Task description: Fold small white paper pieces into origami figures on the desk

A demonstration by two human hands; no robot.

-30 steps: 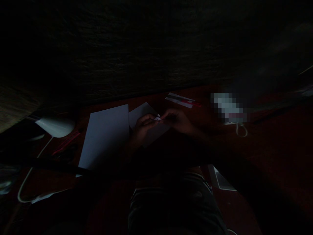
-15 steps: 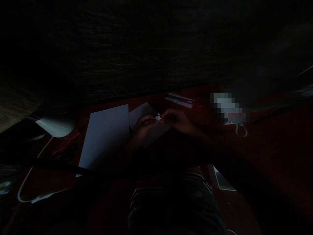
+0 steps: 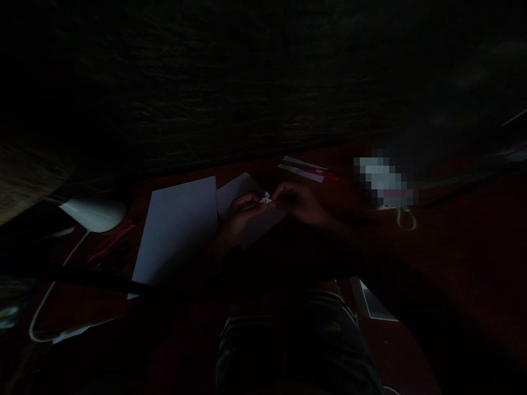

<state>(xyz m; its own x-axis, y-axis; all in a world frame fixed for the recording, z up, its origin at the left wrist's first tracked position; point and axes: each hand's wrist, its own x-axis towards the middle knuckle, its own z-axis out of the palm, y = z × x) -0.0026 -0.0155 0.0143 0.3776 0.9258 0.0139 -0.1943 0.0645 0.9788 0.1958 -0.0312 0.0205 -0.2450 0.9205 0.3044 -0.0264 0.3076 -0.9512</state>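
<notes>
A small piece of folded white paper [image 3: 265, 198] is pinched between my two hands, in the middle of the dim view. My left hand [image 3: 242, 213] is closed on its left side, fingers curled. From the right, my right hand [image 3: 297, 201] grips the other side with thumb and forefinger. Beneath both hands a white sheet of paper [image 3: 259, 227] lies at an angle on the dark reddish table [image 3: 329, 241]. A larger stack or sheet of white paper [image 3: 183, 219] lies to the left of my left hand.
Beyond my right hand lies a red cutter-like tool [image 3: 321, 173] on a white strip [image 3: 294, 163]. A blurred-out white object [image 3: 382, 178] with a cord loop [image 3: 407, 218] is at the right. At the left are a white lamp-like head [image 3: 96, 214] and a white cable [image 3: 41, 312].
Both hands stay in nearly the same place. The folded paper between the fingers has shifted slightly in shape or angle.
</notes>
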